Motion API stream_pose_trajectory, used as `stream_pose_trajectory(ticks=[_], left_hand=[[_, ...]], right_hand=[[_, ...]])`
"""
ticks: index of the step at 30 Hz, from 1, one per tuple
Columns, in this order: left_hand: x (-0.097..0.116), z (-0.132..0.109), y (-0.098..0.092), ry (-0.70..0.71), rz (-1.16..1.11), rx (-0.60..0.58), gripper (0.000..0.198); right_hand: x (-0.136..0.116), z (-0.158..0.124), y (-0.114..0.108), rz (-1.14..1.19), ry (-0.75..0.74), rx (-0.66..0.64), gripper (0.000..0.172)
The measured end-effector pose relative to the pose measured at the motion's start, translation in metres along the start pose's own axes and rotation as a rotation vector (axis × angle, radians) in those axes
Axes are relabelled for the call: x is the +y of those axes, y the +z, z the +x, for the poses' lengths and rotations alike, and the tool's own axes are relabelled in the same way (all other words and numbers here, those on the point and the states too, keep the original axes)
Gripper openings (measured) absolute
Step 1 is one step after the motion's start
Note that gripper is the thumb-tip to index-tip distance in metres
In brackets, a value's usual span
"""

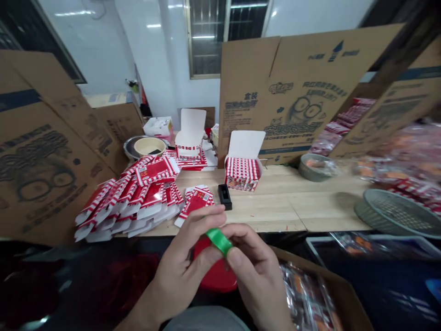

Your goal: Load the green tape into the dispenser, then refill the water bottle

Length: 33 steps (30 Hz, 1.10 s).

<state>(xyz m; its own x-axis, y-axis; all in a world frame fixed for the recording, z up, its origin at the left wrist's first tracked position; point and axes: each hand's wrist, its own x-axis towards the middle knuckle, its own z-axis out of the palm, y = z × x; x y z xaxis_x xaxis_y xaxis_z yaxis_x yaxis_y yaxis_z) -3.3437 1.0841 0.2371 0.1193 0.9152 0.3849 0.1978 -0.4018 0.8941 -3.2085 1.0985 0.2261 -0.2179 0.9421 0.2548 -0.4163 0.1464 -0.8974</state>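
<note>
A glossy green strip (219,241) is pinched between a left hand (181,262) and a right hand (255,271), just below the front edge of a wooden workbench (275,204); whether it is tape or ribbon cannot be told. Its long axis is slanted from upper left to lower right, and both hands are closed on it, neither hand being apart from it. The upper end is pressed by the left hand's fingers, while the lower end is covered by the right hand's thumb. A red round object (215,273) is seen beneath the hands - its kind cannot be told.

A stack of flat red-and-white striped cartons (129,200) is piled on the bench to the left, with a small black box (224,196) lying near the hands. An open striped carton (243,168) stands beyond it, its white lid raised, and a second carton (189,135) is placed farther back. A cardboard box of foil snack packets (306,294) sits below the right hand, and a woven green basket (396,214) rests at the bench's right end. Printed cardboard sheets (303,92) are propped behind.
</note>
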Motion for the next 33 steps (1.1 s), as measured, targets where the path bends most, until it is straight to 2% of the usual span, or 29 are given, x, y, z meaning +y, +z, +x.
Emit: stream_pose_trajectory(ticks=[3, 8, 10, 12, 16, 22, 24, 27, 30, 33], left_hand=[[-0.008, 0.014, -0.023, 0.006, -0.157, -0.015, 0.039], [-0.010, 0.036, -0.068, 0.024, -0.316, -0.169, 0.033], [-0.012, 0.044, -0.080, 0.007, -0.374, -0.206, 0.033], [-0.016, 0.048, -0.088, -0.021, -0.405, -0.190, 0.031], [-0.031, 0.053, -0.096, 0.002, -0.371, -0.131, 0.028], [-0.056, 0.058, -0.113, 0.254, -0.100, -0.284, 0.044], [-0.061, 0.059, -0.116, 0.290, -0.016, -0.313, 0.046], [-0.073, 0.059, -0.113, 0.225, 0.083, -0.387, 0.045], [-0.096, 0.051, -0.098, 0.029, 0.125, -0.496, 0.041], [-0.125, 0.034, -0.070, -0.199, 0.108, -0.454, 0.028]], right_hand=[[0.002, 0.011, 0.021, -0.076, -0.027, 0.017, 0.021], [0.008, 0.028, 0.056, -0.160, -0.153, 0.085, 0.024], [0.013, 0.035, 0.066, -0.181, -0.177, 0.120, 0.024], [0.017, 0.042, 0.073, -0.196, -0.171, 0.139, 0.023], [0.026, 0.055, 0.081, -0.146, -0.138, 0.151, 0.019], [0.035, 0.071, 0.081, -0.041, -0.084, 0.118, 0.013], [0.040, 0.074, 0.076, -0.028, -0.052, 0.099, 0.012], [0.057, 0.071, 0.062, -0.017, 0.035, 0.104, 0.010], [0.086, 0.060, 0.042, 0.034, 0.198, 0.145, 0.013], [0.116, 0.042, 0.019, 0.006, 0.323, 0.195, 0.020]])
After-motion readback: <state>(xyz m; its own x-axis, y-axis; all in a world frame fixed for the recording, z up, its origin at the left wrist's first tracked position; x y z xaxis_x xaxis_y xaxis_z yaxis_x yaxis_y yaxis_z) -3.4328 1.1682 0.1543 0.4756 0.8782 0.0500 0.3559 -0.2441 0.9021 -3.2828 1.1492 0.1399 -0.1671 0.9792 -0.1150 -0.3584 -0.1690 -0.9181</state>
